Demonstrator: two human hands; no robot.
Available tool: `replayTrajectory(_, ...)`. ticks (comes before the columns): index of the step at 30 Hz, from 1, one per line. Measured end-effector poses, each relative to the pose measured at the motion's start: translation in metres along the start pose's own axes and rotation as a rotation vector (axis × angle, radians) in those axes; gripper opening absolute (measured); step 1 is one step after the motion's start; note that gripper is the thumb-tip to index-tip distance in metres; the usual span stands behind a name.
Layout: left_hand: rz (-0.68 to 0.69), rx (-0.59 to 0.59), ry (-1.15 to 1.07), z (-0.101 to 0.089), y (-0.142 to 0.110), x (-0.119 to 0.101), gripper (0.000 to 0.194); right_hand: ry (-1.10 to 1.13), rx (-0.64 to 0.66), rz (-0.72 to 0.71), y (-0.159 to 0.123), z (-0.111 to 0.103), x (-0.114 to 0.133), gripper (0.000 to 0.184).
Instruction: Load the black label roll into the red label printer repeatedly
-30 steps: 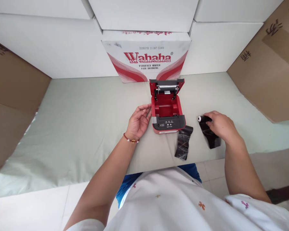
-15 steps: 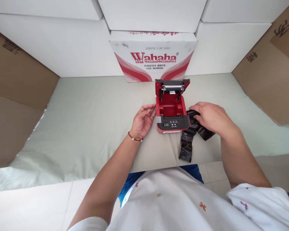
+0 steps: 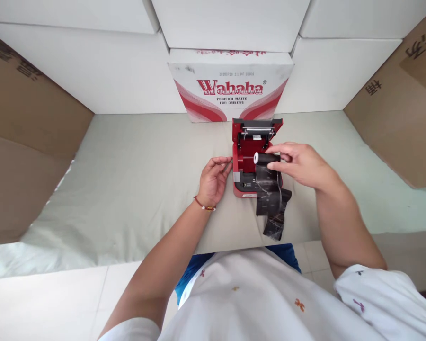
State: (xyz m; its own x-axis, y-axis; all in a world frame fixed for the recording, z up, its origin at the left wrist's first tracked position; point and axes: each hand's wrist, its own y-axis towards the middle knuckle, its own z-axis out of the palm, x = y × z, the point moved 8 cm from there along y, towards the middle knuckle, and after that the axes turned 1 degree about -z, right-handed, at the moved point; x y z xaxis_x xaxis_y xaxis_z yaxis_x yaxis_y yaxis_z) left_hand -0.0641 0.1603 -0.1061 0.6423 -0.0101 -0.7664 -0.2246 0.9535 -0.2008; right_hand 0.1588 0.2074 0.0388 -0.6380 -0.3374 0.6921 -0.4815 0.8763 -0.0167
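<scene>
A small red and black label printer (image 3: 242, 183) stands on the cloth-covered table, its lid (image 3: 257, 124) tilted up and its red inner bay exposed. My right hand (image 3: 300, 163) grips a black ribbon roll (image 3: 264, 158) with a white core, its fingers wrapped round the right end. The roll is over the right part of the bay; whether it touches the inside I cannot tell. Loose black film (image 3: 270, 201) hangs from it across the front panel and down onto the cloth. My left hand (image 3: 215, 182), palm up with fingers extended, rests its fingertips by the printer's left side.
A Wahaha water carton (image 3: 234, 87) stands right behind the printer, against white boxes (image 3: 128, 71). Brown cardboard boxes flank the table at left (image 3: 31, 132) and right (image 3: 397, 113). The pale green tablecloth (image 3: 145, 180) ends at the front edge near my body.
My right hand has lifted the black roll from beside the printer's right side and moved left with it over the bay. The film now drapes across the front panel. The left hand stays by the printer.
</scene>
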Motion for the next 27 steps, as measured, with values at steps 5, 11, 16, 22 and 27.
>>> replayTrajectory(5,0.197,-0.167,0.320,-0.008,-0.018,-0.016,0.016,-0.225,-0.001,0.047,0.026,0.029,0.000,0.037)
replayTrajectory(11,0.725,-0.166,0.785,0.015,-0.067,-0.060,0.030,-0.426,-0.016,0.062,0.040,0.037,0.005,0.044)
replayTrajectory(16,1.108,0.122,1.110,0.052,-0.106,-0.051,0.029,-0.576,-0.049,0.063,0.045,0.040,0.011,0.041)
replayTrajectory(22,1.092,0.315,1.281,0.070,-0.110,-0.028,0.045,-0.647,0.010,0.028,0.049,0.044,0.015,0.041)
replayTrajectory(27,1.014,0.362,1.296,0.068,-0.106,-0.020,0.043,-0.215,0.003,-0.131,0.027,0.015,0.039,0.035)
